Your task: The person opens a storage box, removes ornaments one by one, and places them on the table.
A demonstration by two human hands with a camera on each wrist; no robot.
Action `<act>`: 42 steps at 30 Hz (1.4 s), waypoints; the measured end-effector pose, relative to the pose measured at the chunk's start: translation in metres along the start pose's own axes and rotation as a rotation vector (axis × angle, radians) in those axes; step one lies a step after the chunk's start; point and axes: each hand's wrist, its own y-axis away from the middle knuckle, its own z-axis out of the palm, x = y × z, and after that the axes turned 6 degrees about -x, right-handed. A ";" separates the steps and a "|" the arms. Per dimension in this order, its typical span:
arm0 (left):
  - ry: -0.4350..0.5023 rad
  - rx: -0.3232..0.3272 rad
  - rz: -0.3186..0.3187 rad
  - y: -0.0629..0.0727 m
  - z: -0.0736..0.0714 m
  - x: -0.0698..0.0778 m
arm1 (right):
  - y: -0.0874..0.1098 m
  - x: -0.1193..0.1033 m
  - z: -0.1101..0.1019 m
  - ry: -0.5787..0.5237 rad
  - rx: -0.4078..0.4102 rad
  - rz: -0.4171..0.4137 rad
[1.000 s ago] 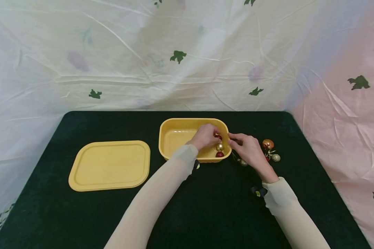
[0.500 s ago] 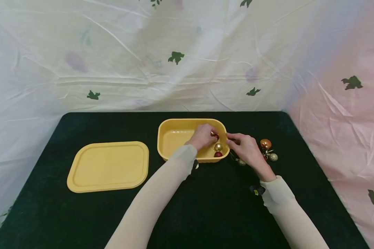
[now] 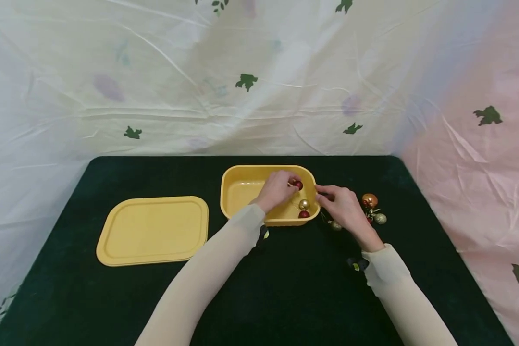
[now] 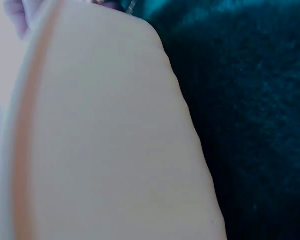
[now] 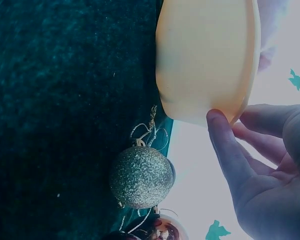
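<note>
In the head view a yellow plastic box (image 3: 242, 192) stands on the dark table. My left hand (image 3: 278, 190) reaches into it, its fingertips on a red Christmas bauble (image 3: 298, 185) near the box's right end. A gold bauble (image 3: 304, 204) and another red bauble (image 3: 304, 215) lie in the box, closer to its front right corner. My right hand (image 3: 343, 206) pinches the box's right rim, thumb outside; the right wrist view shows this grip close up. The left wrist view has mostly the box wall (image 4: 115, 125), with the left hand almost hidden.
A yellow lid (image 3: 153, 230) lies flat left of the box. Right of my right hand are a copper bauble (image 3: 369, 200) and a glittery one (image 3: 380, 218), with red partly showing. Another glittery bauble (image 5: 142, 177) with string loops lies beside the box.
My left hand has shifted slightly left and back inside the box, and the red bauble at its fingertips has moved with it. The right hand keeps its hold on the rim.
</note>
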 end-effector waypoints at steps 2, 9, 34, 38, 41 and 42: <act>0.013 0.017 0.036 0.007 -0.004 0.001 | 0.000 0.001 0.000 -0.001 0.000 -0.005; 0.076 0.086 0.148 0.038 -0.016 0.008 | 0.000 0.003 -0.002 -0.011 -0.010 -0.019; 0.191 0.079 0.418 0.124 -0.005 0.016 | 0.001 0.002 -0.002 -0.018 -0.017 -0.001; 0.174 0.055 0.433 0.131 0.000 0.012 | 0.001 0.002 -0.002 -0.020 -0.017 -0.006; 0.149 0.031 0.440 0.135 0.005 0.008 | 0.001 0.002 -0.002 -0.016 -0.017 -0.010; 0.138 0.018 0.443 0.136 0.007 0.006 | 0.001 0.002 -0.001 -0.014 -0.015 -0.012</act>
